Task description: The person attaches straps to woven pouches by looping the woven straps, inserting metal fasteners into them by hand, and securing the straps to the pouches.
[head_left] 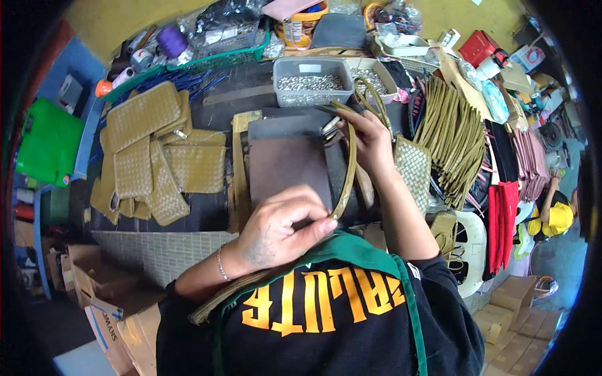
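Note:
A narrow olive strap (349, 172) runs in a curve between my two hands, above the near edge of the work table. My left hand (276, 227) is closed, pinching the strap's lower end between thumb and finger. Higher up, my right hand (371, 139) is closed round its upper part; a slim dark tool or tip sticks out by the fingers, too small to name. Left of that hand lies a dark flat board (288, 160). More olive strap (219, 301) lies across my lap under the left forearm.
Woven olive pouches (143, 122) are piled on the left. Behind the board stand a clear bin of small metal parts (311, 84) and a white basket (376, 78). Many olive straps (453, 141) lie fanned out at right. Cardboard boxes (119, 301) stand below left. Another person in yellow (558, 216) is far right.

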A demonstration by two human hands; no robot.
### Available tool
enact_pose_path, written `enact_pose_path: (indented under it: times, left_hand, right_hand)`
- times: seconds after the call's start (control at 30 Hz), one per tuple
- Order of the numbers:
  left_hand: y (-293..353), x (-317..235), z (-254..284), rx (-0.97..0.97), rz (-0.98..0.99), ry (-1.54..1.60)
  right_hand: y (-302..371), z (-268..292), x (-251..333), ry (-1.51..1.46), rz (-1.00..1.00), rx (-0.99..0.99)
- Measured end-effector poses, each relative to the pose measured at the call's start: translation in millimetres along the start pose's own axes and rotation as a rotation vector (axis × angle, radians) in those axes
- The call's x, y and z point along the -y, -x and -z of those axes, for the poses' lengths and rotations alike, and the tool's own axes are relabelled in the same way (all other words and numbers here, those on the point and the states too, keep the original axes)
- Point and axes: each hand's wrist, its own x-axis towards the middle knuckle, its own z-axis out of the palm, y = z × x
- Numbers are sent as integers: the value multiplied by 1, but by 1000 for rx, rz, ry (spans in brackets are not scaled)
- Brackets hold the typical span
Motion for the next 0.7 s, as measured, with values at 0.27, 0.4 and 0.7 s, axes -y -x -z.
enact_pose_path:
  times: [0.27,0.4,0.7]
  left_hand:
    - [7,0,4,48,-55,21]
    - [6,4,10,-17,-118,-244]
    - [4,0,18,-210,-146,-449]
  right_hand:
    - [-18,2,-39,-340,-223,-55]
    - [3,16,19,-1258,-544,79]
    - [49,43,67,-1346,-505,249]
